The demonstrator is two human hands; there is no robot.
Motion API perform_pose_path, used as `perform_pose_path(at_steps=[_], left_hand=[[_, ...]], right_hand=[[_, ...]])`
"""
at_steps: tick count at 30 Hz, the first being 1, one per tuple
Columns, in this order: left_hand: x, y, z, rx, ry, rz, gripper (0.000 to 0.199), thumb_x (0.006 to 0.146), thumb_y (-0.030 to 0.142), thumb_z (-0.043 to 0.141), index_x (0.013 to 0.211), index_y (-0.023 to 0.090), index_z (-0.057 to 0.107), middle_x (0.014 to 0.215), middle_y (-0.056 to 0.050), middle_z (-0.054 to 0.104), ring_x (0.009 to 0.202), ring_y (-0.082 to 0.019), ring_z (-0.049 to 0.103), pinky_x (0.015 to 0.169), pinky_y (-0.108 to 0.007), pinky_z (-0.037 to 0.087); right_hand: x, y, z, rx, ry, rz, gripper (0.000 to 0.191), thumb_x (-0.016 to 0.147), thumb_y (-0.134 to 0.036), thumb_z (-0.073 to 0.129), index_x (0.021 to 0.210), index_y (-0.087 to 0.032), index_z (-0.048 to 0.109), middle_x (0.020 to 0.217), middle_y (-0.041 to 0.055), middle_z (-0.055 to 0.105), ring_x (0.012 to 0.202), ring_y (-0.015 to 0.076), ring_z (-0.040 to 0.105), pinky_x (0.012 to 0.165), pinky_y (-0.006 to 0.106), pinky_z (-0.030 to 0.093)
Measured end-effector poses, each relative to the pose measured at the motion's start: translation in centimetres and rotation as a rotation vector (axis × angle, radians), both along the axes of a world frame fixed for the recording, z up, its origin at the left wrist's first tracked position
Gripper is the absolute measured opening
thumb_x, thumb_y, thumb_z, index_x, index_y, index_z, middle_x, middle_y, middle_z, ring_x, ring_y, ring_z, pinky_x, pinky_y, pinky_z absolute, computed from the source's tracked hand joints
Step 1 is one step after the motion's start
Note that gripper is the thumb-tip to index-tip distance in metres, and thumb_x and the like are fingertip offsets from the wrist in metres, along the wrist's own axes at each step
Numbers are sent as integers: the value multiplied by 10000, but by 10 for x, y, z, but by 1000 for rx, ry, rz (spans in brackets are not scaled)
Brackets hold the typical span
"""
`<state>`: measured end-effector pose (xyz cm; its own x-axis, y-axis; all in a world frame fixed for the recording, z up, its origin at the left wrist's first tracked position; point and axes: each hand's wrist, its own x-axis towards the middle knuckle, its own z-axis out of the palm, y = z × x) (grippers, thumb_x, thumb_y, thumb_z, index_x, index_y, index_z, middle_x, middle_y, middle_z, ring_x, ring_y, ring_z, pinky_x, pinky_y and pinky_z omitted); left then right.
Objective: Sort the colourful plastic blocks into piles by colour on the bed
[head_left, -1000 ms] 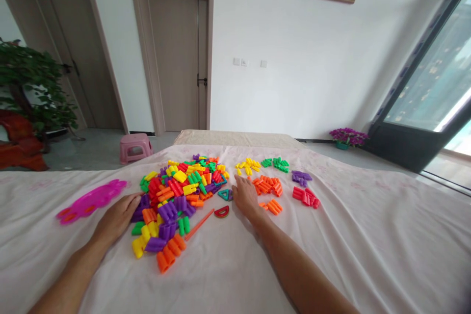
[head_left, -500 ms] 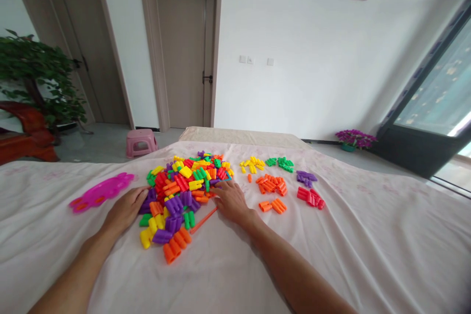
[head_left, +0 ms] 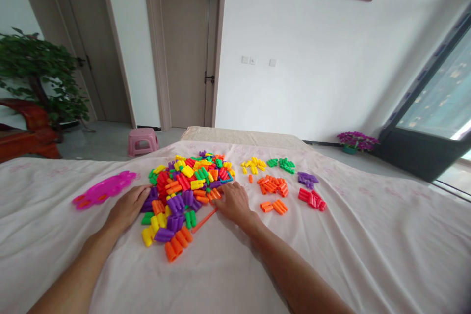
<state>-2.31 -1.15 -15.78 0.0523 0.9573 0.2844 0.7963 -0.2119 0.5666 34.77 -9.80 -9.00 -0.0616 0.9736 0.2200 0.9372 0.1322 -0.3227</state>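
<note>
A big heap of coloured plastic blocks [head_left: 180, 181] lies on the cloth-covered table. At its left edge rests my left hand [head_left: 128, 204], fingers together against purple blocks; anything under the fingertips is hidden. My right hand [head_left: 231, 201] is at the heap's right edge, its fingers closed on an orange block [head_left: 213, 195]. An orange stick [head_left: 204, 221] lies just left of my right wrist. Smaller groups sit to the right: yellow blocks [head_left: 253, 164], green blocks [head_left: 286, 164], orange blocks [head_left: 273, 185], purple blocks [head_left: 307, 179] and red blocks [head_left: 312, 199].
A pink tray-like piece [head_left: 105, 190] lies left of my left hand. Pale cloth [head_left: 368, 245] covers the table. Beyond it are a pink stool [head_left: 143, 141], a leafy plant [head_left: 40, 73] and purple flowers [head_left: 356, 141].
The fingers of my right hand have drawn in slightly, and an orange block now shows at their tips. My left hand has barely moved. The view has shifted a little.
</note>
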Motion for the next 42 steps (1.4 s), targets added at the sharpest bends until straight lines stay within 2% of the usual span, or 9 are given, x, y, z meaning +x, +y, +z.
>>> perform_pose_path(at_steps=[6,11,15,19,28,33,38,40,42], left_hand=[[-2,2,-2,-19,-19,4,635,983,596,341,1269,196,742,1355,-121,754,1278,-290,679,1107,-402,505],[-7,6,-7,13,-24,-20,581,969,606,384,1199,238,769,1294,-96,781,1233,-283,703,1084,-392,528],[-8,7,-7,20,-18,-17,574,967,600,391,1186,237,776,1284,-97,784,1217,-281,709,1083,-394,533],[-7,8,-7,15,-13,-19,587,959,591,398,1215,222,775,1300,-108,779,1222,-289,709,1092,-409,535],[-6,8,-5,-3,21,-14,616,943,593,405,1256,209,772,1309,-109,776,1230,-308,708,1074,-419,548],[-6,7,-4,-3,21,-20,615,943,595,414,1259,206,770,1308,-106,777,1222,-303,711,1062,-409,551],[-6,8,-5,0,18,-17,608,940,588,429,1262,202,771,1297,-114,781,1202,-308,717,1041,-410,557],[-6,9,-5,-5,14,-23,615,943,588,427,1269,193,767,1305,-122,776,1208,-309,714,1046,-413,553],[-6,8,-6,-7,11,-28,624,948,588,421,1282,182,758,1325,-131,767,1228,-308,704,1063,-414,541]], right_hand=[[10,10,-11,21,342,-21,182,860,-279,736,1041,-256,744,1065,-1,792,1000,195,685,826,290,487],[56,25,-6,149,531,-147,181,873,-260,656,1022,-225,751,999,28,795,839,187,703,766,306,542],[107,24,11,241,429,-291,233,902,-271,626,1077,-224,773,1094,60,801,983,221,724,896,351,546],[144,18,24,145,305,-537,288,959,-326,593,1160,-249,785,1180,70,796,1080,248,723,883,343,525],[180,9,19,99,59,-697,354,948,-309,570,1179,-263,833,1148,136,794,1186,341,675,972,433,480],[157,12,22,227,31,-573,346,950,-216,558,1169,-252,823,1289,93,764,1261,311,630,1071,449,465],[109,19,19,91,271,-85,306,948,-253,632,1204,-259,799,1227,44,791,1159,226,707,1009,345,527],[90,17,14,-27,269,94,433,895,-393,758,1314,-285,758,1327,47,758,1259,265,671,1065,384,511],[76,14,9,-123,195,197,747,771,-516,879,1454,-294,670,1474,80,675,1393,329,582,1145,453,460]])
